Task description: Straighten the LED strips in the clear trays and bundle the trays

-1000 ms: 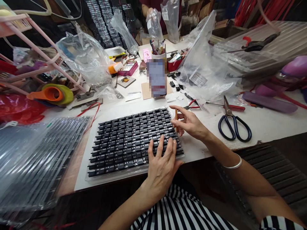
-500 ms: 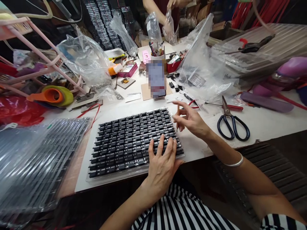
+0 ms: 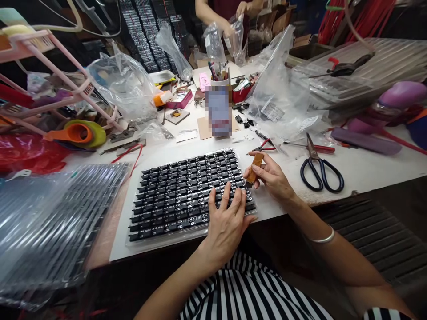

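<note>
A clear plastic tray [image 3: 160, 242] holds tight rows of small black parts [image 3: 180, 186] with white markings. My left hand [image 3: 227, 218] lies on the tray's near right corner, fingers spread over the rows and holding nothing. At the tray's right edge, my right hand [image 3: 271, 178] is closed on a small flat yellow-brown tool [image 3: 255, 169] with a dark tip. The tip points down at the ends of the rows; whether it touches them I cannot tell. Red-handled pliers [image 3: 265, 144] lie just beyond this hand.
Black-handled scissors [image 3: 320, 171] lie to the right, near a red-handled screwdriver [image 3: 320, 149]. Stacked clear trays [image 3: 60, 218] stand at left, below a pink rack [image 3: 66, 66]. A phone [image 3: 218, 111] stands behind the tray. Another person's hands [image 3: 233, 26] handle plastic bags at the back.
My right hand has turned, so the yellow-brown tool now shows broadside, and has come slightly lower. My left hand keeps its place on the tray. The view has shifted slightly.
</note>
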A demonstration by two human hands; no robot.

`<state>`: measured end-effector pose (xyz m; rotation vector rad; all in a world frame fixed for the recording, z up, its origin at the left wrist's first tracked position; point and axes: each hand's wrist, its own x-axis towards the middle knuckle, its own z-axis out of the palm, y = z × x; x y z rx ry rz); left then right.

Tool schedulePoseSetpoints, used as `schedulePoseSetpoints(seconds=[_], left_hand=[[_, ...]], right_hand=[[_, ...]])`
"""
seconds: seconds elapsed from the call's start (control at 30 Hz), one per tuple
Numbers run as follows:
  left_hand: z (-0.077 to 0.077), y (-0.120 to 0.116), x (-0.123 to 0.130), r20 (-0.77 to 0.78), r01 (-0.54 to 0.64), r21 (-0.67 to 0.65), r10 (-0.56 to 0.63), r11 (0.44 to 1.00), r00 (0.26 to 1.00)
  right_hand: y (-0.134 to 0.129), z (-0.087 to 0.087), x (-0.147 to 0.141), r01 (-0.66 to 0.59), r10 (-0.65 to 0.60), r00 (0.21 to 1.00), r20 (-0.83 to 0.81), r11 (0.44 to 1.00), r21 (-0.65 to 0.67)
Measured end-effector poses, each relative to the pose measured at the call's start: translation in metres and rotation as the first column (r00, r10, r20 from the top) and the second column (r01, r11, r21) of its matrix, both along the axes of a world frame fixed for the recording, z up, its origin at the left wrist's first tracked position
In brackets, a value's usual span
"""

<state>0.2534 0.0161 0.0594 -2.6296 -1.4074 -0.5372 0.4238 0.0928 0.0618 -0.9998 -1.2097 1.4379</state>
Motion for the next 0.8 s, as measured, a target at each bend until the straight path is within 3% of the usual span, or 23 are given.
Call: schedulePoseSetpoints(seconds=[0.1, 0.17, 0.33, 0.57, 0.8], left_hand=[[0.002, -0.001, -0.002, -0.001, -0.011, -0.031, 0.011, 0.999, 1.0], [0.004, -0.004, -0.007, 0.004, -0.037, -0.049, 0.038, 0.998, 0.999], [0.008, -0.015, -0.048, -0.002, -0.134, -0.059, 0.134, 0.989, 0.991], [-0.004, -0.039, -0.131, -0.037, -0.316, -0.01, 0.315, 0.949, 0.948], [-0.013, -0.058, -0.18, 0.051, -0.502, -0.106, 0.509, 0.858, 0.859]], right_hand=[[-0.003, -0.004, 0.001, 0.075, -0.075, 0.997, 0.005, 0.997, 0.004], [-0.005, -0.006, 0.004, 0.189, -0.191, 0.981, 0.031, 0.981, 0.05], [-0.007, -0.007, 0.01, 0.439, -0.462, 0.884, 0.073, 0.874, 0.208], [-0.01, -0.005, 0.004, 0.502, -0.584, 0.793, 0.171, 0.787, 0.359], [-0.007, -0.013, 0.008, 0.527, -0.641, 0.737, 0.215, 0.743, 0.412]])
